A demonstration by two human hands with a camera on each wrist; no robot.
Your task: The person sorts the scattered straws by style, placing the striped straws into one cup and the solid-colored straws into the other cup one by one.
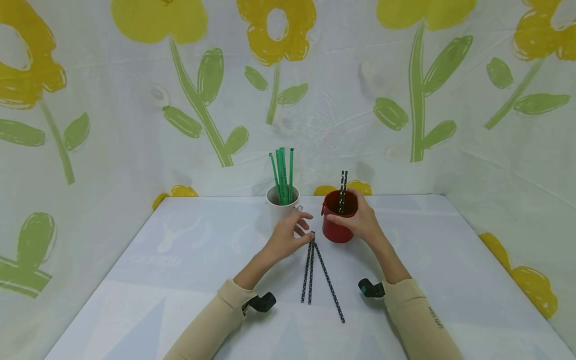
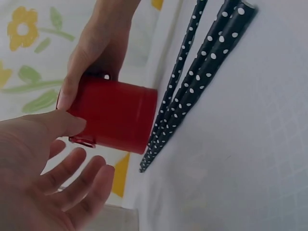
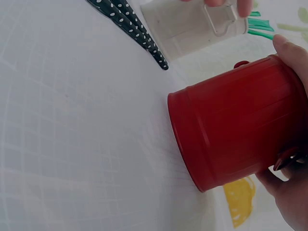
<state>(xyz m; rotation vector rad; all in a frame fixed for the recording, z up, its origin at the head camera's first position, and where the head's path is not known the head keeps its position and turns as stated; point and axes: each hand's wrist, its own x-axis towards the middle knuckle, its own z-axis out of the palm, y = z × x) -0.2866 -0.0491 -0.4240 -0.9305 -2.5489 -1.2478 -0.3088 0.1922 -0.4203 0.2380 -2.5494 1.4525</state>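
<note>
My right hand (image 1: 364, 220) grips the red bucket (image 1: 337, 231) near its rim, thumb on the near side and fingers round the far side. Two black straws with white dots (image 1: 343, 192) stand in that bucket. Between the buckets, my left hand (image 1: 288, 237) holds nothing, its fingers spread and loosely bent; in the left wrist view its thumb (image 2: 70, 124) overlaps the red bucket. Three more dotted straws (image 1: 332, 285) lie on the table below, their far ends close together under the left thumb in the head view.
A white bucket (image 1: 275, 212) holding several green straws (image 1: 282, 175) stands left of the red one, partly hidden by the left hand. Behind the white table (image 1: 180, 250) hangs a flower-print curtain (image 1: 333, 110), which also runs along both sides.
</note>
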